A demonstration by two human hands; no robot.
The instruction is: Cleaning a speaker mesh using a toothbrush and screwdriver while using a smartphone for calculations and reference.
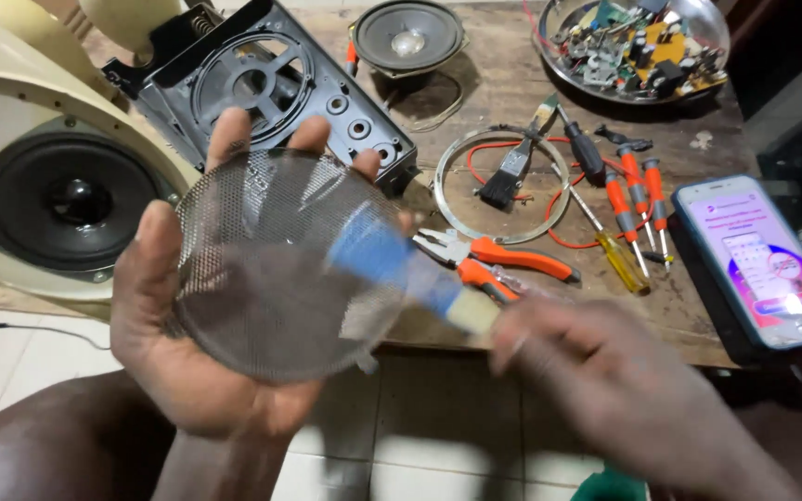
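Note:
My left hand (187, 343) holds a round metal mesh speaker grille (271, 278) flat against its open palm, fingertips showing above the rim. My right hand (605, 390), blurred by motion, grips a brush with a blue ferrule and pale handle (401, 269) whose head lies over the mesh. Both hands hover above the front edge of a worn wooden table (512, 83).
A cream speaker cabinet with a black woofer (58, 204) stands left. On the table lie a black plastic housing (262, 93), a loose speaker (407, 37), a metal ring (503, 186), a paintbrush (512, 167), orange pliers (503, 260), screwdrivers (624, 204), a phone (763, 260) and a bowl of circuit boards (633, 46).

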